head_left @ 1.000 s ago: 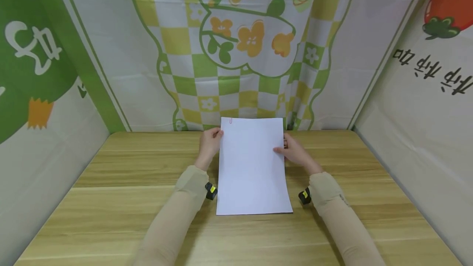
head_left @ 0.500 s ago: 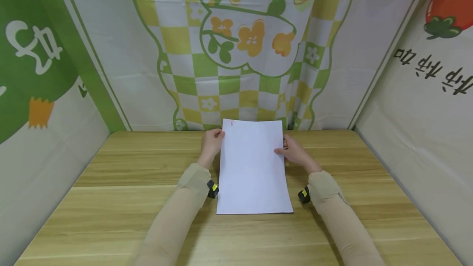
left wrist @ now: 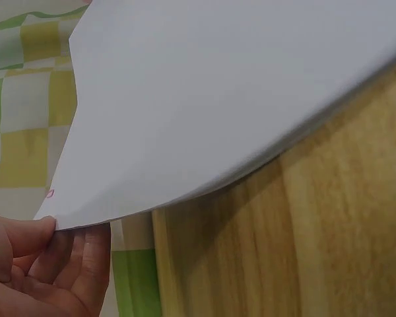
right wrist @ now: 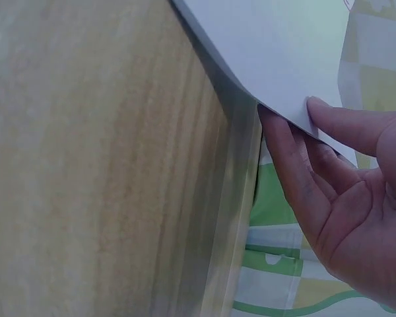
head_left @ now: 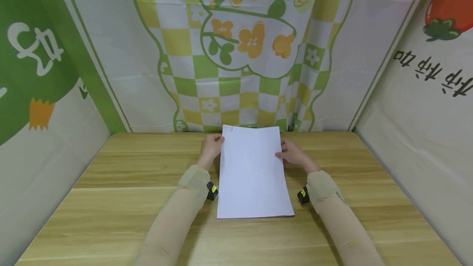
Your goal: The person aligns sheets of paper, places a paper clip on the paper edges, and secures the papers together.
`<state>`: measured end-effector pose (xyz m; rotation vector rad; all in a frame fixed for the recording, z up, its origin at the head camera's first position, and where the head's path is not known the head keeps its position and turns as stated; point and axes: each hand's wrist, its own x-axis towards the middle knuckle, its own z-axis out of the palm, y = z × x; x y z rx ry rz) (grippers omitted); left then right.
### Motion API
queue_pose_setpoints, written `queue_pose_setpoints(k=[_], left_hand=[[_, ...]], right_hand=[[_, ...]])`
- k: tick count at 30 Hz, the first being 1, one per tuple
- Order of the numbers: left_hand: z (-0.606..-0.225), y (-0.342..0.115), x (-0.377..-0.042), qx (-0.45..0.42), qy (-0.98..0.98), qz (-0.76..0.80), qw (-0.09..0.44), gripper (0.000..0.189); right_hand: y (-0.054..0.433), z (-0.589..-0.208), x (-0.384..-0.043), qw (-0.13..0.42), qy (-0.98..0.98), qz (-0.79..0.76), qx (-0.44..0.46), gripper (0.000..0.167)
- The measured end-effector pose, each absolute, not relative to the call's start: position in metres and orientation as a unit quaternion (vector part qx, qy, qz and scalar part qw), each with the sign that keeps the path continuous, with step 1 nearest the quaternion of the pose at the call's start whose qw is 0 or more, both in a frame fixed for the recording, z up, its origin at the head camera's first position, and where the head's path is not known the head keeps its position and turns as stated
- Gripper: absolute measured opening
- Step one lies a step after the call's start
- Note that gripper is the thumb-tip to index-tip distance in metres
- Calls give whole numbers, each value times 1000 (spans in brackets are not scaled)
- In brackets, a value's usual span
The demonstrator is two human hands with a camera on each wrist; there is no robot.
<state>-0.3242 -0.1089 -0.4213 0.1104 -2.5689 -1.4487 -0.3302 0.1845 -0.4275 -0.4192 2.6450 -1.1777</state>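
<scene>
A stack of white paper (head_left: 251, 171) lies on the wooden table, its far end lifted and bent upward. A small red paper clip (head_left: 231, 128) sits on its far left corner. My left hand (head_left: 211, 150) pinches the left edge near that corner, thumb on top and fingers beneath, as the left wrist view shows. On the other side, my right hand (head_left: 295, 152) holds the right edge, its thumb (right wrist: 343, 125) on the top face and its fingers under the sheets. Whatever lies under the stack is hidden.
The wooden table (head_left: 129, 200) ends at a hanging cloth (head_left: 199, 60) with green and yellow checks. Printed cloth walls (head_left: 414, 122) stand at both sides. A small black camera (head_left: 212, 191) is on the left wrist, another (head_left: 304, 195) on the right.
The lifted far end of the paper has come down a little and toward me. Both hands have gone with it, still holding the edges.
</scene>
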Motion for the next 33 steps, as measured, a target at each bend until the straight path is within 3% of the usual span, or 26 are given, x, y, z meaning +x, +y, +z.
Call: queue_pose_setpoints(k=[20,33], left_hand=[[-431,-111,-326,40,-876,-479,44,26],[-434,-114,-327,52,-878,-476,-1,28]], right_hand=[[184,-436,-334,171,886,-419,-105,45],[186,-438,-335,176,880,-433,-82,39]])
